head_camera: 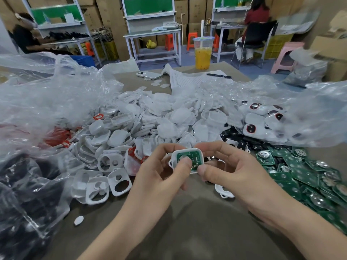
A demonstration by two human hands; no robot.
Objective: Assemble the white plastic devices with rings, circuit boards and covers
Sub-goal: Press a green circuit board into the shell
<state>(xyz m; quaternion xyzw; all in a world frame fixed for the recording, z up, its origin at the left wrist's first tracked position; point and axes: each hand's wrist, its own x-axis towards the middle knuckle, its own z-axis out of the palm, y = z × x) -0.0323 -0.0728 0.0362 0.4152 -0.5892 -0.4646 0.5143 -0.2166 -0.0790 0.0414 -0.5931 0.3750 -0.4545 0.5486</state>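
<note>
Pinching the white shell by its rim over the table, left hand and right hand both grip it, left thumb on the green board; judged light, stiff, slippery, best held at the edges.

Bright even indoor light, soft shadow on table, wide-angle bending at edges, blurred right corner

Left grip & right grip: both bare, thumbnails short, plain, unpainted. Left forearm & right forearm: bare all the way to frame edge, slim build. Wrists bare too.
</note>
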